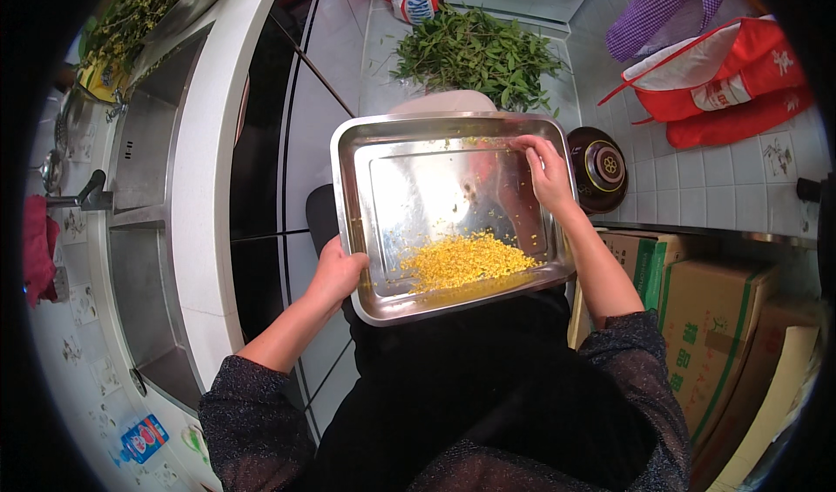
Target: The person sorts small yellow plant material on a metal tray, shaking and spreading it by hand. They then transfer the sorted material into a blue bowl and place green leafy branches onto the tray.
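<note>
A rectangular stainless steel tray (418, 126) is held over the lap. Small yellow flower pieces (467, 260) are heaped along its near side, with some bits scattered over the floor and far edge. My left hand (337, 271) grips the tray's left rim near the front corner, thumb on top. Inside the tray at the far right is my right hand (543, 169), its fingers curled with the tips near the far wall among a few bits. Whether those fingers pinch anything cannot be told. Beyond the tray, leafy green cuttings (480, 54) lie in a pile on the floor.
At left are a sink (147, 159) and a white counter edge (209, 231). A dark round pot or bowl (597, 169) stands right of the tray, near cardboard boxes (708, 322). Red fabric (725, 80) hangs on the tiled wall. A pale rounded seat (447, 101) shows behind the tray.
</note>
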`<state>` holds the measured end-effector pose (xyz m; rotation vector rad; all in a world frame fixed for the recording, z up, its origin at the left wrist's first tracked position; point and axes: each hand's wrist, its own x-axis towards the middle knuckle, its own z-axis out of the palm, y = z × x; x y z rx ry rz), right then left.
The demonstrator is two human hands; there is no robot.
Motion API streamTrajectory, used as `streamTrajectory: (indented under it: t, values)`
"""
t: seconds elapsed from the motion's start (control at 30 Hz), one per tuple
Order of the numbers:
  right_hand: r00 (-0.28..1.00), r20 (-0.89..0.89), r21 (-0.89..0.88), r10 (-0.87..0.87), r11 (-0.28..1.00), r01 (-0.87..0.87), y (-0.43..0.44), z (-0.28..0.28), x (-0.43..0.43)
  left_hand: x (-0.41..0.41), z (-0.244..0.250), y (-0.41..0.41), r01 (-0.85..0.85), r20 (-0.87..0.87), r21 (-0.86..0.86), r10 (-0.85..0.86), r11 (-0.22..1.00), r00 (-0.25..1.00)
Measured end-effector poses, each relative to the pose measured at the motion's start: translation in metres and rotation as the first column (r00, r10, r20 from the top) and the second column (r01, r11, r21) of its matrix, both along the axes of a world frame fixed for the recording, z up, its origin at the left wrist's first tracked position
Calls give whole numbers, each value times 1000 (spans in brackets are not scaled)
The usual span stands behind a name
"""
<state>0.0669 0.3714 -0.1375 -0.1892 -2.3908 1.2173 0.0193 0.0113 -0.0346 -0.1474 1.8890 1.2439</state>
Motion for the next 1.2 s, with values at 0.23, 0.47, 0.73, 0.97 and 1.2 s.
streamTrajectory:
  t: [0.23, 0.47, 0.73, 0.97, 1.2]
  values:
    - [981, 187, -153, 44, 988, -15, 4, -3, 4, 0, 1, 0, -7, 10, -2, 7, 1000, 1000]
    - [1000, 19, 63, -2, 998, 1, -9, 1, -1, -1, 4, 2, 12, 13, -8, -12, 1000, 1000]
    - [990, 136, -11, 27, 1000, -26, 0, -2, 2, 0, 2, 1, -16, 15, 4, 16, 1000, 1000]
    - [999, -1, 34, 43, 998, -43, -16, 4, -3, 0, 6, 2, 0, 20, 1, 0, 1000, 1000]
    - [976, 213, -161, 42, 987, -7, -5, 8, 6, 0, 0, 0, -3, 12, 3, 3, 1000, 1000]
